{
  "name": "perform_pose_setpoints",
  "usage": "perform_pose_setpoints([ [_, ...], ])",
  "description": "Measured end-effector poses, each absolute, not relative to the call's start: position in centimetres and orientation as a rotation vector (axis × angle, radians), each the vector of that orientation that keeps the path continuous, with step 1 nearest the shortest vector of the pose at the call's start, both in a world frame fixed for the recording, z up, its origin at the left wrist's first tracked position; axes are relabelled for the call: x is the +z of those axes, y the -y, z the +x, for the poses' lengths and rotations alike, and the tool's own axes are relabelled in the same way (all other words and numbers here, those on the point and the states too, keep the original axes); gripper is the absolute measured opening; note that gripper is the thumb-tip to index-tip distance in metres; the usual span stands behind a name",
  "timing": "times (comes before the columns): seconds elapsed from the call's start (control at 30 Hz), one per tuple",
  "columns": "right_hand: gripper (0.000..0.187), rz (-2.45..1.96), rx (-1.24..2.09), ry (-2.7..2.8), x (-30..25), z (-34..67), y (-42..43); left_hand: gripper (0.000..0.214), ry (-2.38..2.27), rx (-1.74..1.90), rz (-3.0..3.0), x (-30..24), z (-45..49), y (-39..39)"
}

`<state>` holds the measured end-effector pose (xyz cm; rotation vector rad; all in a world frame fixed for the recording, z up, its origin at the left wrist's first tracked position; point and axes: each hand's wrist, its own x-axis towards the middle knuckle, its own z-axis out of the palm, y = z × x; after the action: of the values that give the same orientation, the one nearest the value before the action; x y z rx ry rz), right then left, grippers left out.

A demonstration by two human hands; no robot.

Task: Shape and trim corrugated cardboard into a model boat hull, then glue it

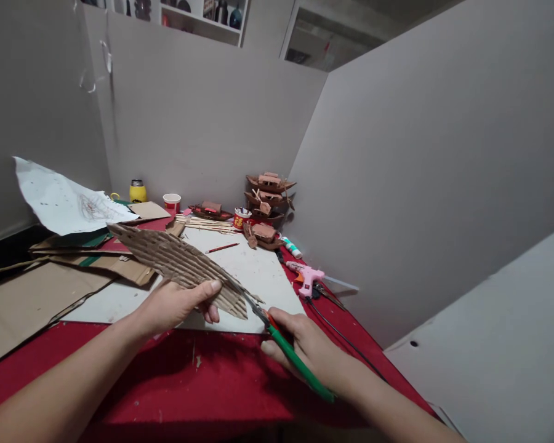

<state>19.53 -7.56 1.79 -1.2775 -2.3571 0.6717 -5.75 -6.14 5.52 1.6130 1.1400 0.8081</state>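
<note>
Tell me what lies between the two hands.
In the head view, the narrow end of the corrugated cardboard and the blades of the scissors lie between the left hand and right hand.

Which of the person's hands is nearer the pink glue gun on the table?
Right. The right hand, gripping green-handled scissors, lies just on the near side of the glue gun; the left hand, holding the corrugated cardboard, is farther off to its left.

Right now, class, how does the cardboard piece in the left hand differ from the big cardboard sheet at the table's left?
The held piece shows ribbed corrugation; the big sheet looks smooth. The held piece is narrow and curved, lifted by the left hand with scissors at its edge; the big sheet is wider and lies flat on the table. Both are brown cardboard.
</note>
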Motion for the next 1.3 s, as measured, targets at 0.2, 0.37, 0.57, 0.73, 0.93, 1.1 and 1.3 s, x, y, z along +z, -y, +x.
perform_pose_setpoints([
  [0.2, 0.036, -1.218, 0.816, 2.260, 1.1, 19.8, 7.4, 0.048, -1.082, 0.800, 1.577, 5.3, -5.9, 6.1],
  [0.37, 0.033, -1.272, 0.752, 2.276, 1.6, 19.7, 7.6, 0.048, -1.057, 0.764, 1.527, 4.9, -5.8, 6.2],
  [0.57, 0.032, -1.262, 0.682, 2.322, 1.9, 19.2, 7.8, 0.043, -0.961, 0.772, 1.436, 4.5, -5.3, 6.6],
  [0.73, 0.037, -1.254, 0.753, 2.193, 0.6, 19.1, 7.7, 0.045, -0.961, 0.785, 1.391, 4.5, -5.1, 6.6],
  [0.93, 0.042, -1.135, 0.948, 1.756, -0.3, 17.9, 7.5, 0.045, -1.065, 0.909, 1.271, 4.0, -5.0, 5.8],
  [1.1, 0.043, -0.930, 1.292, 1.451, 0.4, 15.1, 7.3, 0.041, -1.151, 1.054, 1.284, 4.0, -4.3, 6.4],
  [1.3, 0.034, -0.873, 1.048, 1.419, 2.3, 13.5, 6.5, 0.030, -1.085, 0.973, 1.605, 4.5, -5.2, 6.7],
])
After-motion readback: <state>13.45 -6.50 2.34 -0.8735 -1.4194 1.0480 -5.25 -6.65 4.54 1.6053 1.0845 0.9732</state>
